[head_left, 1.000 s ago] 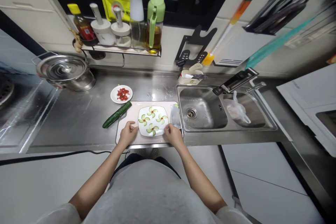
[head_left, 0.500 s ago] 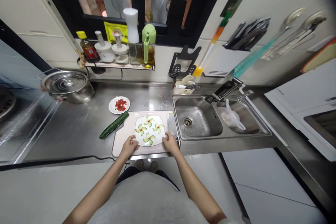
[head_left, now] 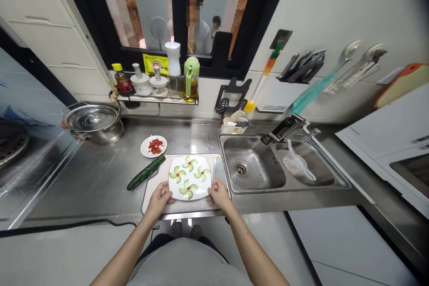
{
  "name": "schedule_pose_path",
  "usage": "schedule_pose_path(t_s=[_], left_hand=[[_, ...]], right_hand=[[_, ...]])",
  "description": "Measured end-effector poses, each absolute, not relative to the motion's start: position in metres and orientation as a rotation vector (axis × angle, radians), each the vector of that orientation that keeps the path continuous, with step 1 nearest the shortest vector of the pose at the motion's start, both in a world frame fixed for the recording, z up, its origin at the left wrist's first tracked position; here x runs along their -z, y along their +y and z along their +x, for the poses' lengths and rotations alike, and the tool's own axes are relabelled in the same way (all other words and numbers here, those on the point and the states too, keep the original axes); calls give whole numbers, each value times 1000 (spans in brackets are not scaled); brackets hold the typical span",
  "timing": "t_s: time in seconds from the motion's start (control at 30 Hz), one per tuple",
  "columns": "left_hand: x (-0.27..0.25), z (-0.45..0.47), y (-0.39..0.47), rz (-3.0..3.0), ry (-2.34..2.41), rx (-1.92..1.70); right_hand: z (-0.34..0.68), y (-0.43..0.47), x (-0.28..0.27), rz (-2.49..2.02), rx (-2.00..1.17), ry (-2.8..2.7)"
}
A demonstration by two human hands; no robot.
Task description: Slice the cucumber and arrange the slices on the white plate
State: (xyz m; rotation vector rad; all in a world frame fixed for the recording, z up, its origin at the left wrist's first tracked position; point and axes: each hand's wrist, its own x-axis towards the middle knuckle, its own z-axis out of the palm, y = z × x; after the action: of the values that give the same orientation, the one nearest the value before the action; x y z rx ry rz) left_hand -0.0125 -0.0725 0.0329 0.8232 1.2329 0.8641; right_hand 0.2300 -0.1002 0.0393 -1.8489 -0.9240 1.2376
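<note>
Steel countertop (head_left: 100,178) gleamed beside the sink (head_left: 259,165) while the left hand (head_left: 161,196) and right hand (head_left: 220,194) pinched opposite sides of the white plate (head_left: 190,177) over the cutting board (head_left: 161,172), apparently to keep it level so its green pinwheels (head_left: 188,188) would not slide.

At the frame's left stands a round, lidded stainless-steel pot (head_left: 103,132). Upper left of centre, a narrow wall shelf (head_left: 157,99) carries a yellow-capped brown sauce bottle (head_left: 124,82) and a green-topped clear oil bottle (head_left: 191,80). Right of centre, a translucent plastic bag (head_left: 298,164) lies in the right basin of a steel double sink (head_left: 256,156).
</note>
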Motion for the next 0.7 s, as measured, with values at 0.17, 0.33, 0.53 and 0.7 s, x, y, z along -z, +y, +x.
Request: schedule_pose_path(t_s=[0.17, 0.33, 0.53, 0.7], left_hand=[[-74, -24, -81, 828, 1210, -848], [-93, -28, -92, 761, 1109, -742], [-90, -25, -104, 691, 1069, -743], [-78, -10, -112, 717, 1059, -770]], right_hand=[[228, -117, -81, -1633, -1275, -874], [224, -127, -103, -1607, -1264, -845], [220, -136, -102, -1622, -1257, -743], [207, -146, -103, -1479, -1270, -366]])
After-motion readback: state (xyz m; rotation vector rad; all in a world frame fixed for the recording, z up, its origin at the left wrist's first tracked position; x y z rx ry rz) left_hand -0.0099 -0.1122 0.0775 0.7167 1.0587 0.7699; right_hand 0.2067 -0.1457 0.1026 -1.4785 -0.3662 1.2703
